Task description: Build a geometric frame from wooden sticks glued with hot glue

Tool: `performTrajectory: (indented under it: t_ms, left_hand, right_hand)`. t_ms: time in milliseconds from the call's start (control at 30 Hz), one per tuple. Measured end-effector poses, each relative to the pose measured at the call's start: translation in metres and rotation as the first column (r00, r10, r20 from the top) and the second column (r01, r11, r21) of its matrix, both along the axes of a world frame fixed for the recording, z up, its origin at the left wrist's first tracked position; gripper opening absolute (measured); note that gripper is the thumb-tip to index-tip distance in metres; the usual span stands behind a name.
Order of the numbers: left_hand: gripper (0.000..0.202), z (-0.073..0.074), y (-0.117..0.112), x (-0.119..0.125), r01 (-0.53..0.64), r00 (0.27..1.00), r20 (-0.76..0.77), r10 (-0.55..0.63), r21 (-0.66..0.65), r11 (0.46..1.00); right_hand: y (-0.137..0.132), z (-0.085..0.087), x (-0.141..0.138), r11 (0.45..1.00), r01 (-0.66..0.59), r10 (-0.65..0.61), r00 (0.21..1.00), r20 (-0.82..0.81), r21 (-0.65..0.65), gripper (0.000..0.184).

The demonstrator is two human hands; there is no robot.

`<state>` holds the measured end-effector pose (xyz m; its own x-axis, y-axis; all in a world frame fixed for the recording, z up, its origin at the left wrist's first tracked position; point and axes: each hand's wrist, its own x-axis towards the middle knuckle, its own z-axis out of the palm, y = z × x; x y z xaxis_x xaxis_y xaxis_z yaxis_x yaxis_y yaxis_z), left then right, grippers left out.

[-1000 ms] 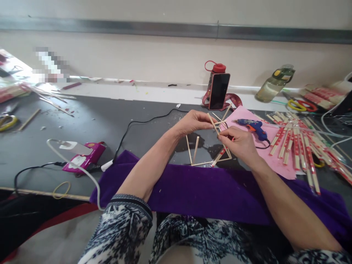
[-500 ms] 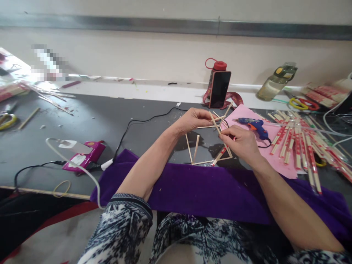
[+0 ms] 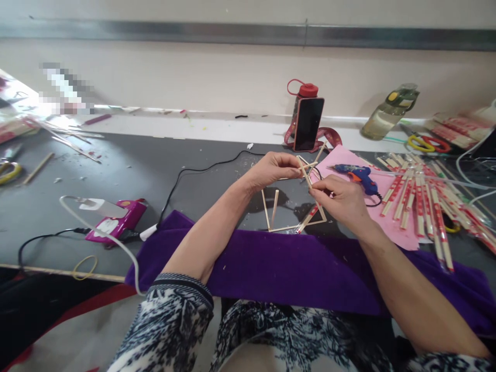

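My left hand [image 3: 277, 166] is closed in a pinch on a wooden chopstick [image 3: 310, 166] that points to the right. My right hand [image 3: 337, 199] pinches the lower end of another chopstick [image 3: 304, 171], and the two sticks cross just between my hands. Beneath them, on the grey table, lies a square frame of chopsticks [image 3: 287, 227] with a short stick [image 3: 275, 209] standing up at its near left corner. Part of the frame is hidden behind my hands. A red-wrapped pair of chopsticks [image 3: 308, 219] lies across the frame's near side.
A blue glue gun [image 3: 358, 175] rests on pink paper [image 3: 387, 227], right of my hands. Several wrapped chopsticks [image 3: 420, 206] are spread beyond it. A phone [image 3: 309, 124] leans on a red-capped bottle [image 3: 309, 90]. Purple cloth [image 3: 271, 268] covers the near edge; a black cord [image 3: 205, 168] runs leftward.
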<state>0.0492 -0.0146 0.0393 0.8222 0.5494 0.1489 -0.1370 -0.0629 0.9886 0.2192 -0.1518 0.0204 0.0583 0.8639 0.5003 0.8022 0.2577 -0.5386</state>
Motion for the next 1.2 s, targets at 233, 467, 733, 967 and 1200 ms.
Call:
performTrajectory:
  t_ms: [233,467,733,967,1200]
  left_hand:
    - [0.018,-0.0001,-0.0010,0.0005,-0.018,1.000,0.001,0.018,-0.015,1.000]
    - [0.021,-0.0032,0.0006,0.0016,-0.008,0.999,0.050,0.010,-0.034,0.999]
    - [0.022,-0.0058,0.0037,0.0017,-0.016,0.998,0.054,0.018,-0.032,0.999]
    - [0.025,-0.0065,0.0037,0.0024,-0.043,0.997,0.069,0.044,-0.017,0.999]
    - [0.025,-0.0051,0.0040,0.0010,-0.058,0.995,0.076,0.058,-0.003,0.998]
  right_hand:
    - [-0.0003,0.0019,-0.0005,1.000,-0.004,0.004,1.000,-0.001,0.005,0.013]
    - [0.0006,0.0007,0.0014,1.000,-0.001,0.001,1.000,0.004,0.005,0.014]
    - [-0.0009,0.0021,0.0029,1.000,-0.004,0.004,1.000,0.014,0.024,0.012]
    - [-0.0034,0.0050,0.0043,1.000,-0.019,0.019,1.000,0.021,0.012,0.012]
    - [-0.0028,0.0042,0.0056,0.999,-0.031,0.031,0.999,0.013,0.015,0.012]
